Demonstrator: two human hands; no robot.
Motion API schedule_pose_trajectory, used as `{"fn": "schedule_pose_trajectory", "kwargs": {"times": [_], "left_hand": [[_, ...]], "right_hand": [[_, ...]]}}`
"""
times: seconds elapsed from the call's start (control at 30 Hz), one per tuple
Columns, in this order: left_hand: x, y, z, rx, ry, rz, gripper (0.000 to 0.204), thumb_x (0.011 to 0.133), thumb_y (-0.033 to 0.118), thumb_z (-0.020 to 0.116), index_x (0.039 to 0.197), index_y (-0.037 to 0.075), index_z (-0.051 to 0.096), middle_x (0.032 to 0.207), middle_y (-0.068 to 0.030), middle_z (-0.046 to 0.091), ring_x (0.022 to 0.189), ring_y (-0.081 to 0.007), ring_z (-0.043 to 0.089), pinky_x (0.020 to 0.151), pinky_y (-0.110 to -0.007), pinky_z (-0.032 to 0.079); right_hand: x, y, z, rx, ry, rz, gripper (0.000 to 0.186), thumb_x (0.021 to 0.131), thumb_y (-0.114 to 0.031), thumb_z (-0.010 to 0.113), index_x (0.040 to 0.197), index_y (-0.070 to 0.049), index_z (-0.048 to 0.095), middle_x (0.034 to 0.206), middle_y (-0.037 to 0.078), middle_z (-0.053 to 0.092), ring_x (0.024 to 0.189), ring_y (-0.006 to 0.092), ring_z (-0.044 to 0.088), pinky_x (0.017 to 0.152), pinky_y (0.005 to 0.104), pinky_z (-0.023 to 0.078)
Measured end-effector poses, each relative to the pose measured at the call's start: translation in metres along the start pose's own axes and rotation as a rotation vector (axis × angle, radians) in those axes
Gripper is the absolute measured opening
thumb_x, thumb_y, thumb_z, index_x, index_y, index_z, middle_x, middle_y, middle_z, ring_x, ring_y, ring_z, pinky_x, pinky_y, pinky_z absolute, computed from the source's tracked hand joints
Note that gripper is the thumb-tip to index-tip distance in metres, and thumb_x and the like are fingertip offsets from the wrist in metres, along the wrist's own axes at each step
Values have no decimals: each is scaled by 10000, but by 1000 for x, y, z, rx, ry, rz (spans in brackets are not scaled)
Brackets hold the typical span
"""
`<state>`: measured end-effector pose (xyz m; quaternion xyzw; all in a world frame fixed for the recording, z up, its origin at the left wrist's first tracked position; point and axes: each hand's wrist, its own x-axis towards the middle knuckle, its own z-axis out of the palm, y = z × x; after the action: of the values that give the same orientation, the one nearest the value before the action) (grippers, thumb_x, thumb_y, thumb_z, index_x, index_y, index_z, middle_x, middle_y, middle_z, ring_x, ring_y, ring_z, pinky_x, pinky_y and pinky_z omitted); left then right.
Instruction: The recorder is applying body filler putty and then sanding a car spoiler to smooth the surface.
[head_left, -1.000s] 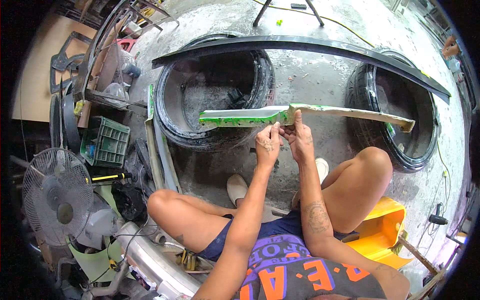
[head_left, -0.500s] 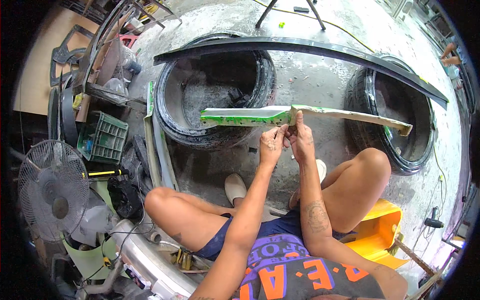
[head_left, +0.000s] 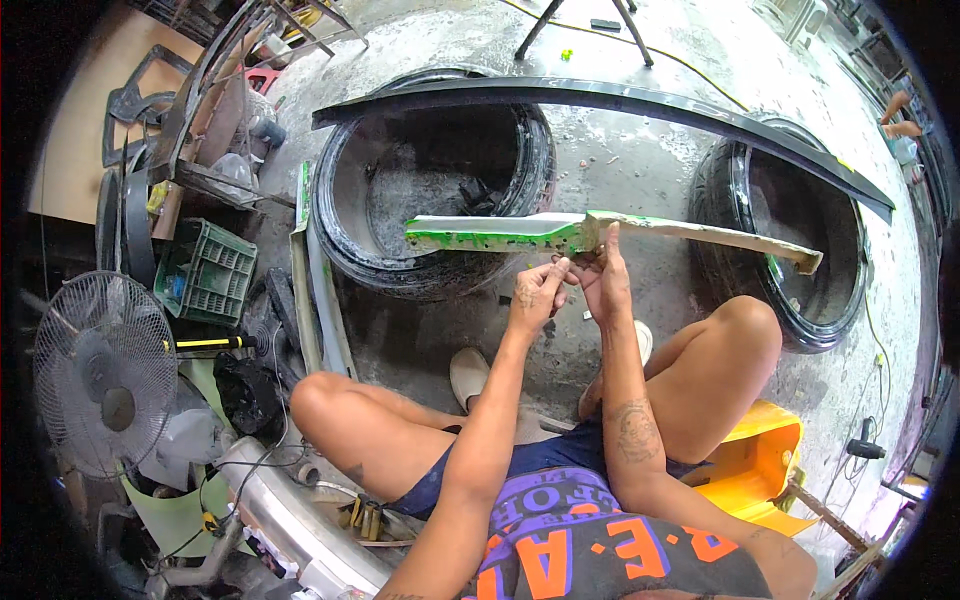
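Observation:
A long narrow trim panel (head_left: 500, 233) lies across the two tyres, its left length white and green with dark flecks, its right length beige. My right hand (head_left: 608, 275) grips it near the step in its middle, thumb up on the face, fingers curled underneath. Just below and left of that, my left hand (head_left: 540, 290) is closed in a pinch beside the panel's underside; whatever is between its fingers is too small to make out. A long black strip (head_left: 600, 95) rests over the tops of the left tyre (head_left: 350, 260) and the right tyre (head_left: 725, 250).
A fan (head_left: 105, 375), green crate (head_left: 205, 275), metal frame (head_left: 190, 150) and board (head_left: 75, 170) stand at left. An orange plastic part (head_left: 760, 450) is by my right leg. A black stand (head_left: 580, 30) and cables are at back; another person's arm (head_left: 898, 125) shows far right.
My left hand has drawn slightly down and left, away from the panel's lower edge. My right hand and the panel have shifted a little to the right.

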<state>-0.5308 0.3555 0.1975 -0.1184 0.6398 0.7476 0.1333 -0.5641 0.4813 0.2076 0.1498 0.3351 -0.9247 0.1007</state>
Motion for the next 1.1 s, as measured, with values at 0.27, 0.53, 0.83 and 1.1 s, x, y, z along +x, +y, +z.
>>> {"fn": "schedule_pose_trajectory", "kwargs": {"times": [0.27,0.53,0.83,1.1], "left_hand": [[-11,3,-1,145,35,109,336,1000,298,530,862,39,694,549,8,535,429,-46,413,409,-232,303],[-19,9,2,249,71,92,333,996,281,525,850,25,681,560,-4,566,447,-63,456,433,-244,347],[-27,12,0,358,132,150,342,997,266,525,847,2,683,556,-23,577,496,-83,509,478,-258,383],[-15,29,1,402,332,369,131,897,133,689,934,8,707,590,59,446,544,-31,369,487,-250,303]], "right_hand": [[-2,-5,-8,-177,-95,32,331,908,-159,685,1118,76,584,1055,146,658,980,229,665,859,334,546],[2,-3,-11,-310,-103,33,278,859,-53,688,1087,84,608,1033,127,679,935,202,669,847,323,540],[7,-1,-15,-266,-98,30,287,866,3,630,1111,136,563,1076,168,655,964,233,662,929,344,544],[3,-6,-9,-167,-151,35,228,858,49,530,1068,133,560,1051,168,640,955,233,653,960,375,540]]}}
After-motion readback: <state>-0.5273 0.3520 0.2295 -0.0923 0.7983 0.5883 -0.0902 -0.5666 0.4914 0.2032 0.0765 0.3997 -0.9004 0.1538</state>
